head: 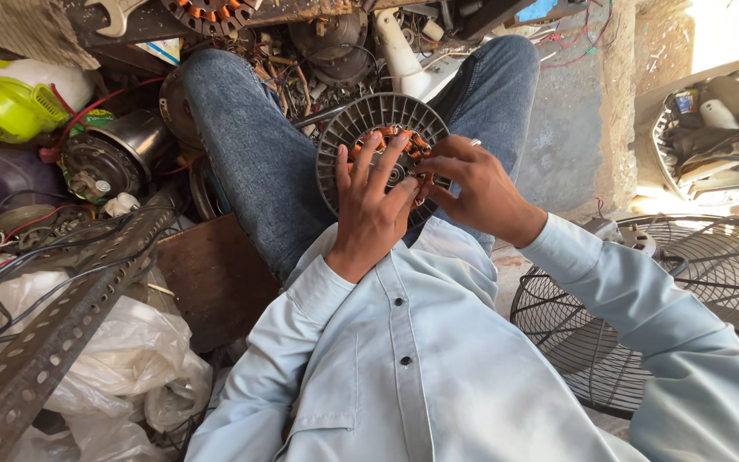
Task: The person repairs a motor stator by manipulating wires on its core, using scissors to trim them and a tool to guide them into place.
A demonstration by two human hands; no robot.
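Black wire fan guard (643, 316) fills the lower right of the frame, beside the person's pale blue sleeve. A slotted metal angle bar (53, 334) runs across the lower left over white plastic bags (130, 351). At centre, on the lap between the jeans-clad knees, sits a grey ribbed motor housing (361, 120) with copper windings (404, 145). The left hand (374, 210) lies spread over it, fingers splayed on the windings; the right hand (476, 188) has its fingers curled at the housing's right edge.
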